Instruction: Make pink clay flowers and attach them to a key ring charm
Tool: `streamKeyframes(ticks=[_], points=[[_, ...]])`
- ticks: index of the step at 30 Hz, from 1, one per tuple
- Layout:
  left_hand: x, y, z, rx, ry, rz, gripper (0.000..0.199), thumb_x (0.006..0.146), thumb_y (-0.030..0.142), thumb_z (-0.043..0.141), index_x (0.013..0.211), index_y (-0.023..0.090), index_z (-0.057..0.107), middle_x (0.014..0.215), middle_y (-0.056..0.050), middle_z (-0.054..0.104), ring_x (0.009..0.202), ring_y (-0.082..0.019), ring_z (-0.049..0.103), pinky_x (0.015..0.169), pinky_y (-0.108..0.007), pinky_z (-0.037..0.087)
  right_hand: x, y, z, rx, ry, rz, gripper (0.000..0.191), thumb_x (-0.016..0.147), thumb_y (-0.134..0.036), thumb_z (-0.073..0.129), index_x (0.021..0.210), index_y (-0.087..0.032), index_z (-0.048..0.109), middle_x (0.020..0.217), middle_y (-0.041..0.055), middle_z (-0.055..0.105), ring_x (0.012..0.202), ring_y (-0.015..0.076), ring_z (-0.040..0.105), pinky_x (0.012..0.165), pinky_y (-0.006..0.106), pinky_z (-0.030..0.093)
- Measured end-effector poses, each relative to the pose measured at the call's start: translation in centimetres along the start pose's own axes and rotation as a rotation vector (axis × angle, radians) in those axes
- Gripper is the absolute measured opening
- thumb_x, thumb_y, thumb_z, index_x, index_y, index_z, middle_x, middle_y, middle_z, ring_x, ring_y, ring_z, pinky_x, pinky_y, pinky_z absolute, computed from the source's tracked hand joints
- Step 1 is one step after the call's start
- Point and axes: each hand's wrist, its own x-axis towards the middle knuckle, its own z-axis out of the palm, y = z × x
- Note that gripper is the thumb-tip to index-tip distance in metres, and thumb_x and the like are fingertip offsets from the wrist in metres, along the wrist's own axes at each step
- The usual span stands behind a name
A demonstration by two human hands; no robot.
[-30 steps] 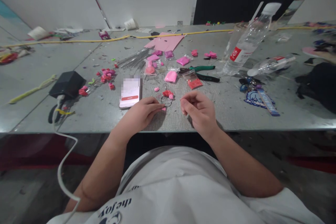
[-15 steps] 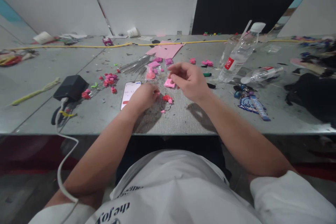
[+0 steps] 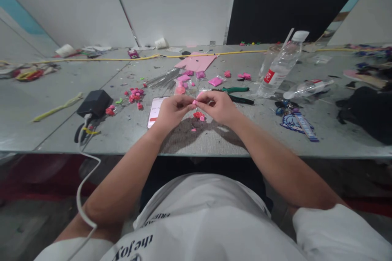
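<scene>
A small pink lump (image 3: pixel 194 102) is pinched where my two hands meet, above the middle of the table. My left hand (image 3: pixel 174 111) grips it from one side with thumb and index finger. From the other side my right hand (image 3: pixel 217 107) closes its thumb and fingertips on the same lump. Just below the fingers lies a red and pink cluster (image 3: pixel 199 116) with a thin chain, and a tiny pink bit (image 3: pixel 193 129) is near it. A phone (image 3: pixel 152 117) with a timer screen lies partly under my left hand.
Pliers (image 3: pixel 235 89) with green and black handles lie beyond my right hand. Pink packets (image 3: pixel 216 81) and a pink sheet (image 3: pixel 196 62) are behind. Bottles (image 3: pixel 280 67) stand at right; a black adapter (image 3: pixel 94 103) and red-pink pieces (image 3: pixel 134 96) are at left.
My hands have come together at the pink lump; before, they were apart, with the right one raised near a pink packet. The pliers now show more fully. The view has shifted slightly.
</scene>
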Motion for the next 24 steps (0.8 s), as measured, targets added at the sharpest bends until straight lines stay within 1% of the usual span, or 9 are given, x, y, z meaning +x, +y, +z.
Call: streamKeyframes(ticks=[2,6,9,12,14,16,19,21,24], points=[[0.0,-0.2,0.0,0.003,-0.004,0.005,0.037,0.082,0.05,0.091,0.102,0.019,0.085,0.1,-0.01,0.085,0.092,-0.024,0.08,0.086,-0.036,0.063,0.0,0.1,-0.1,-0.009,-0.016,0.004,0.023,0.092,-0.042,0.078,0.091,-0.019,0.08,0.084,0.0039,0.077,0.069,0.0146,0.063,0.065,0.031,0.05],[0.0,-0.4,0.1,-0.049,-0.038,0.025,0.038,0.083,0.042,0.091,0.113,0.021,0.084,0.1,-0.009,0.085,0.092,-0.023,0.08,0.087,-0.035,0.062,-0.1,0.1,0.0,-0.034,-0.05,-0.022,0.018,0.093,-0.035,0.074,0.086,-0.018,0.074,0.077,0.001,0.071,0.066,0.0129,0.057,0.066,0.03,0.046],[0.2,-0.3,0.2,-0.026,-0.056,0.055,0.027,0.084,0.039,0.089,0.101,0.019,0.084,0.097,-0.009,0.084,0.089,-0.021,0.077,0.082,-0.032,0.06,0.0,0.2,-0.1,-0.074,-0.079,-0.028,0.016,0.092,-0.031,0.07,0.082,-0.019,0.067,0.073,-0.0012,0.065,0.065,0.0129,0.053,0.065,0.03,0.042],[0.2,-0.2,0.2,0.02,-0.052,0.035,0.027,0.086,0.043,0.086,0.096,0.019,0.082,0.093,-0.007,0.082,0.083,-0.019,0.074,0.076,-0.031,0.057,0.3,0.4,-0.5,-0.103,0.039,-0.019,0.021,0.096,-0.033,0.062,0.078,-0.022,0.058,0.069,-0.003,0.058,0.065,0.0136,0.049,0.064,0.031,0.038],[0.3,-0.3,0.2,0.042,-0.029,0.011,0.029,0.088,0.046,0.084,0.099,0.019,0.08,0.091,-0.007,0.081,0.08,-0.018,0.073,0.074,-0.031,0.057,0.6,0.7,-1.0,-0.098,0.164,0.005,0.031,0.101,-0.038,0.055,0.075,-0.024,0.049,0.066,-0.0031,0.052,0.065,0.0147,0.047,0.064,0.032,0.036],[0.3,-0.4,0.1,0.115,-0.016,0.005,0.028,0.091,0.046,0.081,0.1,0.019,0.079,0.091,-0.007,0.081,0.079,-0.019,0.072,0.073,-0.031,0.056,0.8,1.0,-1.4,-0.1,0.222,0.038,0.041,0.106,-0.046,0.051,0.072,-0.025,0.044,0.063,-0.0028,0.048,0.064,0.0156,0.046,0.064,0.032,0.035],[0.4,-0.5,-0.2,0.332,-0.077,0.047,0.019,0.096,0.038,0.073,0.099,0.019,0.077,0.092,-0.007,0.081,0.083,-0.02,0.073,0.079,-0.033,0.056,1.0,1.4,-1.7,-0.12,0.204,0.074,0.042,0.106,-0.049,0.055,0.073,-0.024,0.051,0.062,-0.0021,0.053,0.063,0.0159,0.05,0.065,0.033,0.037],[0.5,-0.4,-0.4,0.478,-0.16,0.083,0.016,0.098,0.032,0.069,0.101,0.019,0.077,0.096,-0.007,0.082,0.087,-0.022,0.073,0.083,-0.036,0.055,1.0,1.4,-1.6,-0.093,0.18,0.097,0.03,0.102,-0.042,0.064,0.079,-0.023,0.06,0.066,-0.0011,0.062,0.063,0.0157,0.055,0.066,0.033,0.042],[0.6,-0.4,-0.6,0.643,-0.278,0.123,0.02,0.1,0.029,0.062,0.106,0.018,0.078,0.103,-0.011,0.081,0.093,-0.027,0.074,0.087,-0.039,0.055,1.1,1.1,-1.2,0.01,0.188,0.164,0.018,0.092,-0.032,0.076,0.084,-0.021,0.066,0.07,-0.0003,0.068,0.062,0.0152,0.059,0.064,0.032,0.046]])
